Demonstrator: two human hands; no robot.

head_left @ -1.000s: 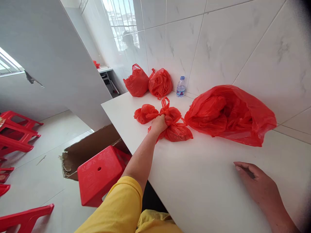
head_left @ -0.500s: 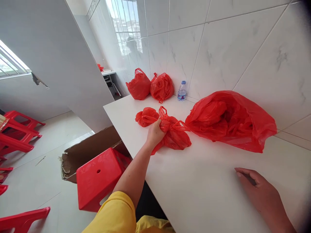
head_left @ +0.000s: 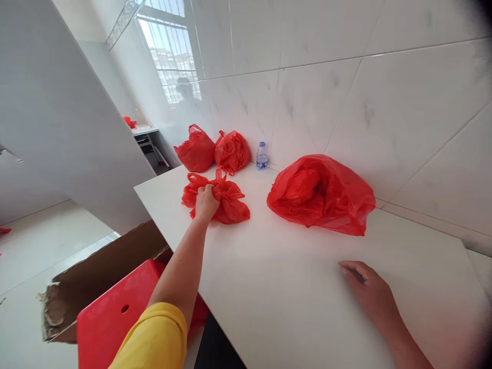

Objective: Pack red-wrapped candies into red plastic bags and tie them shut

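My left hand (head_left: 205, 203) is shut on the gathered top of a knotted red plastic bag (head_left: 230, 207), pressing it onto the white table top (head_left: 269, 287). A smaller red lump (head_left: 190, 193) of the same plastic lies against it on the left. My right hand (head_left: 367, 289) rests on the table near the front, fingers curled, holding nothing. A large, loose red bag (head_left: 321, 195) lies between the two hands and the wall. Two tied red bags (head_left: 196, 151) (head_left: 231, 152) and a small water bottle (head_left: 262, 156) stand against the tiled wall.
A red plastic stool (head_left: 115, 312) and a torn cardboard box (head_left: 100, 271) sit below the table's left edge. Marble-look wall tiles (head_left: 307, 102) rise behind the table. A small shelf (head_left: 144, 132) with a red item stands farther back, under a barred window.
The view has swung, shifting everything left in the picture. My left hand has drawn the knotted bag and the smaller red lump closer together. My right hand stays in place.
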